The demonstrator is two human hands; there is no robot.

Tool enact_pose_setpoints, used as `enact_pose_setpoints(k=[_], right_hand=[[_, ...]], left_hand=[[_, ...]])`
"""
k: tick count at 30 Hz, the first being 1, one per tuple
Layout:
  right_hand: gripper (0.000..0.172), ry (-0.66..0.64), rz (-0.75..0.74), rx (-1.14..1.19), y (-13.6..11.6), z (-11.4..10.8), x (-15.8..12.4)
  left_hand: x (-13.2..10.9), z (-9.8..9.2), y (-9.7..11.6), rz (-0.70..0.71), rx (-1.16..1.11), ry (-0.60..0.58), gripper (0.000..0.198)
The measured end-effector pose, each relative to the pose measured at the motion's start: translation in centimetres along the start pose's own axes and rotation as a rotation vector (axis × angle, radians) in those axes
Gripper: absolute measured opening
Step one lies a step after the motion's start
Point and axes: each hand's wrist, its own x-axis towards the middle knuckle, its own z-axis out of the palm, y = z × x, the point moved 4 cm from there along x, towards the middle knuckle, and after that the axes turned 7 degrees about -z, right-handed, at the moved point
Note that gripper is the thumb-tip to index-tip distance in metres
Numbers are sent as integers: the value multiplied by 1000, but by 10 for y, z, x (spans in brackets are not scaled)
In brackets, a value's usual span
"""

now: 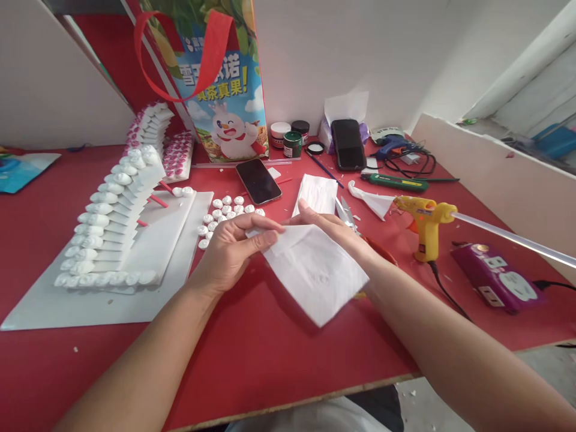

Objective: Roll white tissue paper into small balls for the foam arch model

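From where I'm standing, the white sheet [317, 270] is hanging between the person's 2 hands, above the red counter [247, 360], with 1 corner pointing down toward the person's body. The left hand [231, 249] is pinching it at its upper left corner, thumb lying over the front, so most of the sheet is spreading out to the right of that hand. The right hand [330, 228] is reaching in behind the sheet's upper right edge, its thumb sticking up; the sheet is hiding its other fingers, so I can't tell whether they're gripping. Just beyond the right hand, a stack of white sheets [317, 192] is lying near some scissors [345, 215]. White rosettes [238, 209] are sitting in rows just past the left hand, near a phone [258, 182]. A yellow glue gun [425, 225] is resting off to the right.
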Motion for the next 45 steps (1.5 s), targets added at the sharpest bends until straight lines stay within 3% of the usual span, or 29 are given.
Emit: enact_pose_setpoints(k=[3,6,10,16,20,24,28,33,37,45], right_hand=[[57,-15,72,-118,0,-9,2],[53,-126,27,-218,-7,-12,-1],[43,-267,16,-308,-11,-13,-7],[15,-128,-166,-506,-9,-18,-2],[13,-137,-195,-324,-8,-18,0],[28,-83,-151,-20,-12,-24,0],[19,-115,-181,112,-17,-27,0],[18,-191,-220,71,-17,-29,-1],[23,-170,-227,-58,-16,-31,0],[28,-229,-240,-220,-15,-31,0]], left_hand=[[1,3,-5,24,134,6,38],[1,3,-5,30,253,4,51],[-1,6,-2,6,377,18,41],[0,10,-5,-47,275,-6,22],[2,9,-9,-110,92,-89,22],[3,5,-6,-94,-84,-131,21],[2,2,-3,-75,-182,-166,22],[1,-1,-3,-64,-216,-291,30],[1,1,-5,-173,-232,-371,45],[1,5,-17,-384,-113,-306,32]])
